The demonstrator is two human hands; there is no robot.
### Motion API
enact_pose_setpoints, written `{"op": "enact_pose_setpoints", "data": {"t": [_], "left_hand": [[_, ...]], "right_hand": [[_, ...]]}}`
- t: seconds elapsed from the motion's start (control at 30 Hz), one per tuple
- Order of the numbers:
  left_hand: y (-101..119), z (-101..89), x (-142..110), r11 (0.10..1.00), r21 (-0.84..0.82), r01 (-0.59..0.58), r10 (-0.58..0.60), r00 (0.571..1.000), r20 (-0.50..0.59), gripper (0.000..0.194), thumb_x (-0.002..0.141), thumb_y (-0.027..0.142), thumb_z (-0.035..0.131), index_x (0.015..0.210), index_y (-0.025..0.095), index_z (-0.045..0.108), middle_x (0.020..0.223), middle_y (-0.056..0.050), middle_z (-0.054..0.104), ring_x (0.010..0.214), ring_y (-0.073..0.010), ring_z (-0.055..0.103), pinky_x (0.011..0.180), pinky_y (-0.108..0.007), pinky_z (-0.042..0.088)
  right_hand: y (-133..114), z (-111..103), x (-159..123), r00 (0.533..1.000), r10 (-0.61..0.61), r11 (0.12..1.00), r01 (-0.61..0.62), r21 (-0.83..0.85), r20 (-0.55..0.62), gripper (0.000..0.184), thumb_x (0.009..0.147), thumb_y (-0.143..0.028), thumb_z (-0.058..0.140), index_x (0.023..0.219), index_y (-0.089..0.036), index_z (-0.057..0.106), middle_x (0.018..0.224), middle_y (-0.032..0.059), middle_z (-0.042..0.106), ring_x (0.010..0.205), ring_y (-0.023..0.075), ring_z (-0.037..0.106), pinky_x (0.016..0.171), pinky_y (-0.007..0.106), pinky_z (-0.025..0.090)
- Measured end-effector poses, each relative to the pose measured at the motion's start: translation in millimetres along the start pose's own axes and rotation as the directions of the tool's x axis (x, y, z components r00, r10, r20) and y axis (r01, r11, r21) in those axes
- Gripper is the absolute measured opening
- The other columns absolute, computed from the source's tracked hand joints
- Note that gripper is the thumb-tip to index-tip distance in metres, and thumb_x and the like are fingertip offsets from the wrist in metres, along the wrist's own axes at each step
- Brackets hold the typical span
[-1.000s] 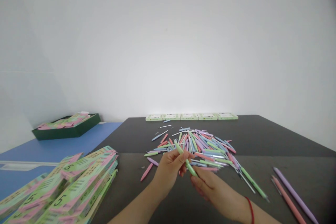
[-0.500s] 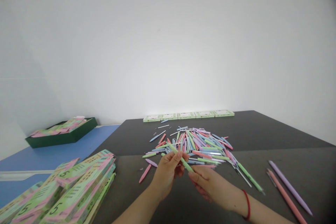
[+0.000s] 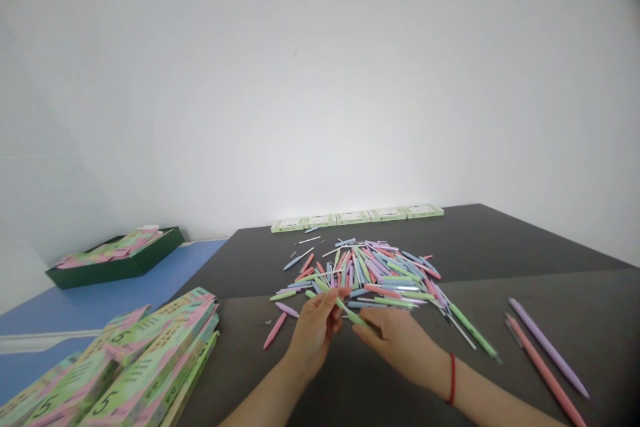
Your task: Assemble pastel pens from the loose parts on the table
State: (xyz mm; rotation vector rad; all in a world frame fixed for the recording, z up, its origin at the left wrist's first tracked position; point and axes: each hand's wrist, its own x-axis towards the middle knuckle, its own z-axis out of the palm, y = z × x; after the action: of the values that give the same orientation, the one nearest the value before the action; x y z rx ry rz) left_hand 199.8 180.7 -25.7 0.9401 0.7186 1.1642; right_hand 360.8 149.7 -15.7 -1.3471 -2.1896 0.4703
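A light green pen (image 3: pixel 354 318) slants between my two hands in front of the pen pile. My left hand (image 3: pixel 311 332) is closed on its upper left part, thumb and fingers pinching it. The lower right part is gripped by my right hand (image 3: pixel 403 341), which has a red band at the wrist. Between the hands, a short pale stretch shows between two green sections of the pen. Just beyond lies a heap of pastel pen parts and white refills (image 3: pixel 385 270). A pink pen barrel (image 3: pixel 275 331) rests left of my left hand.
Flat green-and-white boxes (image 3: pixel 353 217) line the table's back edge. Stacked green-and-pink packages (image 3: pixel 145 367) lie at the near left. A dark green tray (image 3: pixel 105 273) of similar packages stands farther left. A purple pen (image 3: pixel 550 348) and a coral pen (image 3: pixel 545 367) lie at right.
My right hand has turned palm-down over the lower end of the green pen. A pale stretch now shows between the pen's sections. The view has shifted slightly.
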Motion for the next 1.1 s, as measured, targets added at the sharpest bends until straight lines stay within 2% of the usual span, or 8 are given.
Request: {"op": "enact_pose_setpoints", "data": {"t": [0.07, 0.13, 0.2, 0.33, 0.63, 0.8, 0.93, 1.1], "left_hand": [[-4.6, -1.2, 0.4, 1.000, 0.017, 0.007, -0.007, 1.000, 0.002, 0.032, 0.071, 0.040, 0.071, 0.084, 0.011, 0.069, 0.054, 0.006, 0.040, 0.049, -0.0055, 0.032, 0.045, -0.018, 0.024], [-7.7, -1.8, 0.8, 0.999, 0.039, 0.003, -0.004, 1.000, 0.006, 0.029, 0.070, 0.037, 0.072, 0.085, 0.012, 0.068, 0.053, 0.006, 0.042, 0.048, -0.0050, 0.032, 0.045, -0.018, 0.023], [-8.1, -2.7, 1.3, 0.998, 0.058, -0.004, 0.003, 1.000, 0.007, 0.027, 0.070, 0.037, 0.072, 0.082, 0.013, 0.066, 0.052, 0.006, 0.043, 0.046, -0.0046, 0.032, 0.044, -0.018, 0.023], [-2.1, -5.4, 2.7, 0.998, 0.060, 0.013, -0.013, 1.000, 0.004, 0.027, 0.070, 0.037, 0.072, 0.080, 0.013, 0.064, 0.050, 0.007, 0.042, 0.045, -0.0046, 0.033, 0.041, -0.017, 0.022], [15.5, -13.6, 8.9, 0.993, -0.115, 0.027, -0.034, 0.998, -0.054, 0.026, 0.068, 0.030, 0.073, 0.081, 0.010, 0.063, 0.057, 0.006, 0.044, 0.046, -0.0035, 0.036, 0.038, -0.013, 0.027], [34.5, -16.4, 7.0, 0.936, -0.334, 0.109, -0.094, 0.994, 0.060, 0.016, 0.085, 0.024, 0.055, 0.077, 0.011, 0.058, 0.057, 0.005, 0.038, 0.043, -0.0030, 0.035, 0.037, -0.012, 0.027], [48.4, -9.8, -0.8, 0.878, -0.452, 0.159, -0.102, 0.984, 0.149, 0.032, 0.095, 0.023, 0.033, 0.075, 0.010, 0.054, 0.057, 0.005, 0.034, 0.041, -0.0033, 0.036, 0.035, -0.012, 0.028], [58.7, 3.1, -11.0, 0.866, -0.484, 0.124, -0.064, 0.988, 0.139, 0.040, 0.098, 0.023, 0.021, 0.076, 0.010, 0.051, 0.057, 0.005, 0.034, 0.040, -0.0040, 0.038, 0.034, -0.013, 0.031]], "right_hand": [[0.0, -0.4, -0.7, 1.000, -0.007, 1.000, 0.007, 0.008, -0.025, 0.018, 0.089, -0.027, 0.043, 0.096, -0.020, 0.057, 0.081, 0.0043, 0.066, 0.070, 0.0178, 0.058, 0.061, 0.026, 0.034], [-0.9, -1.5, -1.8, 1.000, -0.002, 0.998, 0.004, 0.056, -0.022, 0.028, 0.090, -0.024, 0.039, 0.116, -0.021, 0.051, 0.085, 0.0049, 0.067, 0.070, 0.0175, 0.060, 0.061, 0.026, 0.035], [-1.6, -2.4, -2.4, 1.000, -0.007, 0.996, 0.008, 0.085, -0.008, 0.033, 0.091, -0.023, 0.038, 0.122, -0.021, 0.047, 0.088, 0.0056, 0.068, 0.071, 0.0176, 0.061, 0.062, 0.025, 0.036], [0.4, -2.1, -1.5, 1.000, -0.018, 0.998, 0.019, 0.062, -0.013, 0.028, 0.090, -0.021, 0.039, 0.115, -0.023, 0.051, 0.096, 0.0063, 0.067, 0.084, 0.0201, 0.061, 0.066, 0.026, 0.036], [1.4, -2.2, -0.1, 0.999, 0.052, 0.998, -0.051, 0.048, -0.009, 0.017, 0.090, -0.020, 0.039, 0.098, -0.020, 0.054, 0.082, 0.0036, 0.062, 0.073, 0.0176, 0.056, 0.061, 0.025, 0.030], [-3.8, -1.7, -1.3, 1.000, 0.003, 0.985, -0.001, 0.170, -0.009, 0.016, 0.090, -0.019, 0.037, 0.095, -0.020, 0.052, 0.073, 0.0001, 0.057, 0.064, 0.0143, 0.051, 0.057, 0.024, 0.029], [-11.8, -3.6, -3.3, 0.997, -0.064, 0.936, 0.072, 0.345, -0.035, 0.017, 0.090, -0.015, 0.036, 0.095, -0.020, 0.052, 0.069, -0.0026, 0.053, 0.062, 0.0122, 0.049, 0.056, 0.022, 0.031], [-20.7, -5.1, -3.3, 0.995, -0.086, 0.865, 0.096, 0.492, -0.043, 0.015, 0.093, -0.019, 0.035, 0.096, -0.020, 0.049, 0.062, -0.0055, 0.048, 0.056, 0.0102, 0.046, 0.053, 0.020, 0.031]]}}
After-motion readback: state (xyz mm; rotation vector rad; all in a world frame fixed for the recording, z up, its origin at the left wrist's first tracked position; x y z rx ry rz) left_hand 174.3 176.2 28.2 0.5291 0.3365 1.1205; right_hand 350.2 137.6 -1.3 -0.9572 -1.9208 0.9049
